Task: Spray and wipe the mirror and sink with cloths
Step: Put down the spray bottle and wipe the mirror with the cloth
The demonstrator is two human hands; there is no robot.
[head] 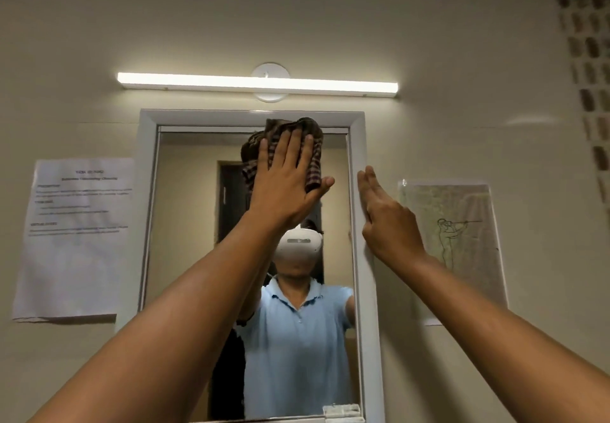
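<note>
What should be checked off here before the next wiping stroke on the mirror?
1. Cloth under palm: ok. The left hand presses the checked cloth flat on the mirror, fingers straight.
2. Cloth position: ok, at the glass's top edge, upper middle.
3. Bracing: ok. The right hand rests open on the right side of the white frame.
4. Glass wet from spray: cannot tell.
5. Spray bottle and sink within reach: cannot tell, neither is in view.
6. Wall papers clear of the stroke: ok, the printed notice and the drawing hang outside the frame.
</note>
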